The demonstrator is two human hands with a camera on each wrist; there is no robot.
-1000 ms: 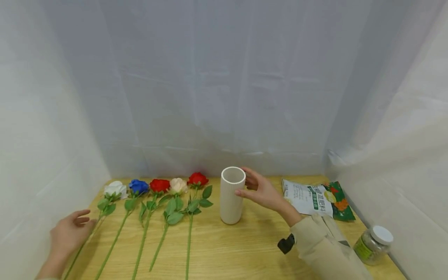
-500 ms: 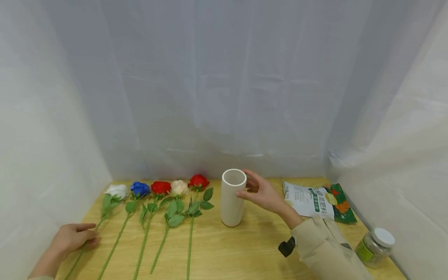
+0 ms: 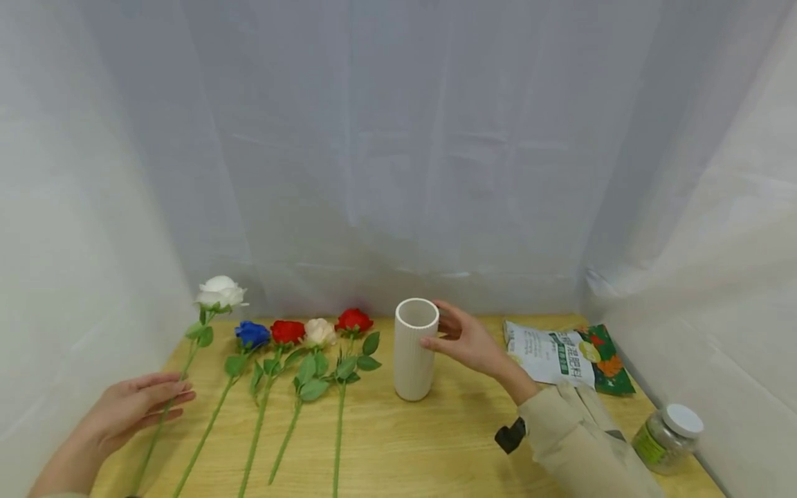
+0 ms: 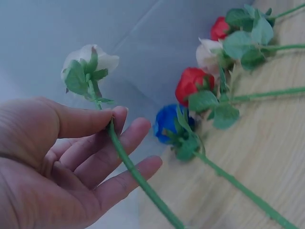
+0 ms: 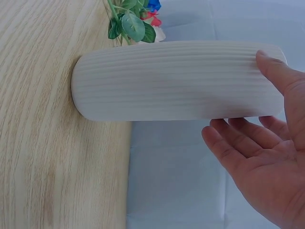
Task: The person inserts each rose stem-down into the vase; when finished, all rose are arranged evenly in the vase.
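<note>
A white rose [image 3: 221, 293] with a long green stem is pinched between the thumb and fingers of my left hand [image 3: 133, 411]; its bloom is raised above the other flowers. In the left wrist view the stem [image 4: 125, 157] runs down across the spread fingers. A white ribbed vase [image 3: 412, 360] stands upright on the table. My right hand [image 3: 470, 344] holds it near the rim, thumb on the near side and fingers behind. Beside the white rose lie a blue rose [image 3: 252, 335], a red rose [image 3: 287, 332], a cream rose [image 3: 319, 333] and another red rose [image 3: 353, 319].
Right of the vase lies a white and green printed packet [image 3: 563, 354]. A clear jar with a white lid [image 3: 667, 440] stands at the table's right edge. Pale sheeting [image 3: 398, 173] hangs behind the wooden table [image 3: 411, 449] and along both sides.
My left hand has taken hold of the white rose's stem and lifted it, so its bloom has risen from the table. The right hand and vase stay nearly where they were.
</note>
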